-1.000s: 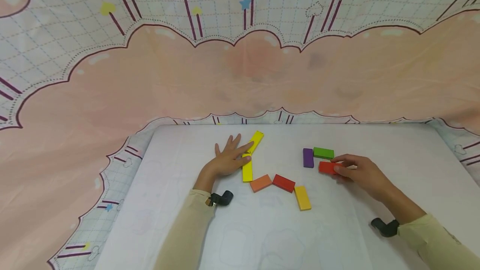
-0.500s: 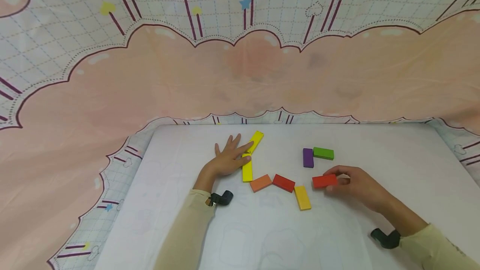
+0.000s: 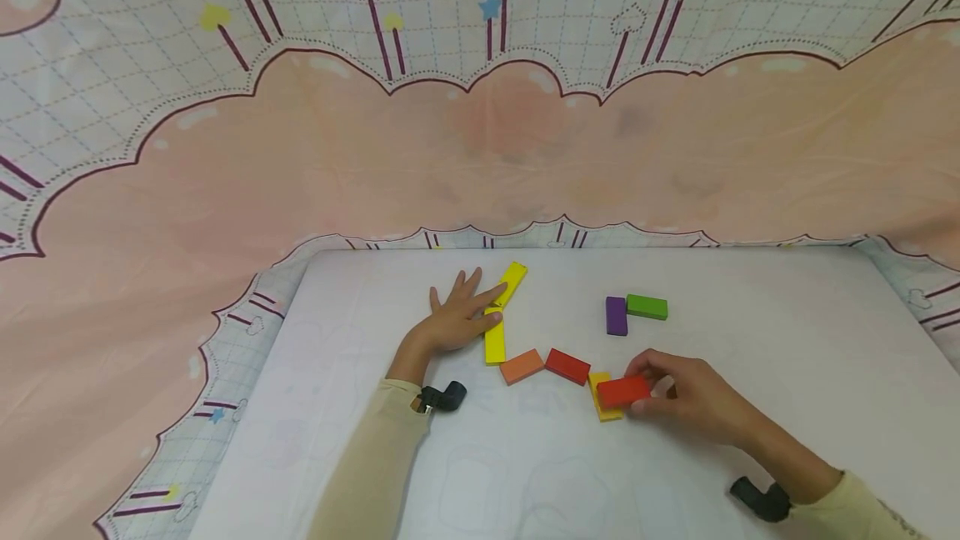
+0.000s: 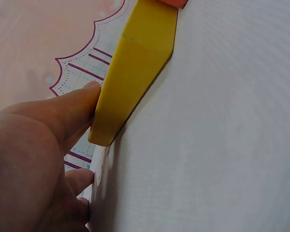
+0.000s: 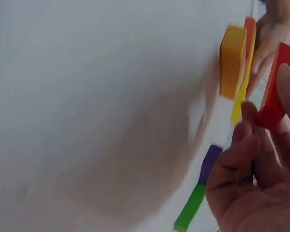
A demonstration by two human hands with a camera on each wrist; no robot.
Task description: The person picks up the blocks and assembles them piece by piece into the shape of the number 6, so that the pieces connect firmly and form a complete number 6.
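Nearest to me, the right hand [image 3: 697,397] pinches the red block [image 3: 624,392] between thumb and fingers, lifted above the tabletop [image 3: 345,298]. The block points to the left from these fingers, with its long axis almost side to side. Seen from the head, it crosses over the amber block [image 5: 232,65], which lies flat with its long axis running near to far, a little slanted; so the 2 axes cross. The right wrist view shows these 2 blocks apart. Of the 2 hands, the right is nearer to the amber block.

Farther, the dark red block [image 3: 567,367] and the orange block [image 3: 522,367] lie in the same bent row, then the near yellow block [image 3: 494,347] and the far yellow block [image 3: 513,282]. Beside them rests the left hand [image 3: 453,319], fingers straight and spread, thumb and index finger touching the yellow pair.

On the right, the purple block [image 3: 617,317] and the green block [image 3: 647,307] meet in a corner. Behind everything is a printed cloth [image 3: 480,148].

Compared with 0.5 s ago, the red block, then at the right side of the amber block, is now over it; the left hand looks unmoved.
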